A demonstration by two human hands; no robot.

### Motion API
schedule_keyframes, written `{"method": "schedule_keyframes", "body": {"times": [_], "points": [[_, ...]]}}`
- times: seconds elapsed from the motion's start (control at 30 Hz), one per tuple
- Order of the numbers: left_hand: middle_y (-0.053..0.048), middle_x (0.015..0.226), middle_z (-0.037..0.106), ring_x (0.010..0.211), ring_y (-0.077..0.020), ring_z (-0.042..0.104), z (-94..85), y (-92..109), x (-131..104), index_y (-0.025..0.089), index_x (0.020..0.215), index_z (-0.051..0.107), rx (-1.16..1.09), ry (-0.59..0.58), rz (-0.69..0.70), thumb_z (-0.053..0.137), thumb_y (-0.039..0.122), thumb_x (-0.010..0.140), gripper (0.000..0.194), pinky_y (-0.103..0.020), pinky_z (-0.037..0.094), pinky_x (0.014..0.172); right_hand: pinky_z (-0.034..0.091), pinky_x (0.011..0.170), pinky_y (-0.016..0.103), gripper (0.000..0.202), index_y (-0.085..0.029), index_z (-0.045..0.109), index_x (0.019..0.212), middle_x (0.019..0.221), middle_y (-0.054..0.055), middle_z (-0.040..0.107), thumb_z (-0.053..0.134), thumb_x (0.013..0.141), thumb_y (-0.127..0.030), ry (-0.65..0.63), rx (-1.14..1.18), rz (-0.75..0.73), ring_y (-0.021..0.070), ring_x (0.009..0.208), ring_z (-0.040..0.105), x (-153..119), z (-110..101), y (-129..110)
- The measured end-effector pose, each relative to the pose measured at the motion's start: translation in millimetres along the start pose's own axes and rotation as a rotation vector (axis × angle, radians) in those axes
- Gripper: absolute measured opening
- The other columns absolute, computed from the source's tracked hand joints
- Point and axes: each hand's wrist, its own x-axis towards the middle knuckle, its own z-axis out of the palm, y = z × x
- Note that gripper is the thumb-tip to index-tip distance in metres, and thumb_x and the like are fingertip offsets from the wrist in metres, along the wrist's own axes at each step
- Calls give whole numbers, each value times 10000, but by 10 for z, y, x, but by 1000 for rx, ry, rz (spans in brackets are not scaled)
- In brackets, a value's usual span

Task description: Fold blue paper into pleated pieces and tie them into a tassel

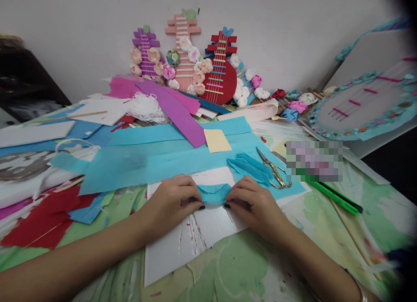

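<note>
A small strip of blue crepe paper [214,194] is stretched between my two hands over a white board [195,243] marked with scratches. At its left end, my left hand [178,197] pinches it between thumb and fingers. My right hand [252,200] grips the right end in the same way. Just behind the right hand lies a crumpled piece of blue crepe paper [249,168], with gold-handled scissors [275,169] beside it. Larger blue sheets [179,160] spread out beyond both hands, and a pale yellow paper square [217,141] rests on them.
Paper-flowered craft instruments, one of them red [221,82], lean against the wall. A purple strip [177,113] and white string [146,107] lie in front. Red paper [42,219] is at left. A green cutter [337,197] lies at right, below a decorated board [361,104].
</note>
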Motion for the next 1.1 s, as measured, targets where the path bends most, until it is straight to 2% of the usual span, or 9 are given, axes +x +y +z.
{"method": "schedule_keyframes", "body": {"times": [0.13,0.23,0.47,0.73,1.1], "points": [[-9,781,618,790,-163,560,-19,4,13,188,708,668,12,-39,-97,664,157,768,67,-292,443,702,435,666,301,75,-173,652,763,726,34,598,618,798,-115,-53,10,128,169,756,523,14,-11,-3],[-19,800,609,807,-172,554,-18,11,20,182,712,654,6,-50,-120,617,192,801,97,-303,438,706,423,669,295,86,-172,640,766,736,33,592,593,818,-122,-75,15,174,164,756,521,22,-8,-18],[-20,820,572,808,-163,543,-16,40,25,165,688,608,-27,-60,-142,558,105,753,102,-293,432,704,388,637,281,113,-170,585,706,702,20,583,593,813,-136,-46,-12,244,159,722,506,33,41,-40],[-17,851,568,815,-162,546,-36,54,51,172,674,613,-86,-103,-197,561,121,750,105,-297,441,720,378,611,270,123,-171,581,675,673,13,580,622,783,-129,-42,-32,262,157,697,507,51,58,-38],[-27,824,558,818,-170,527,-10,62,63,167,670,598,-39,-96,-156,539,117,737,102,-295,438,703,378,604,273,126,-176,575,659,656,15,583,626,762,-125,-22,-23,274,155,677,507,59,74,-42]]}}
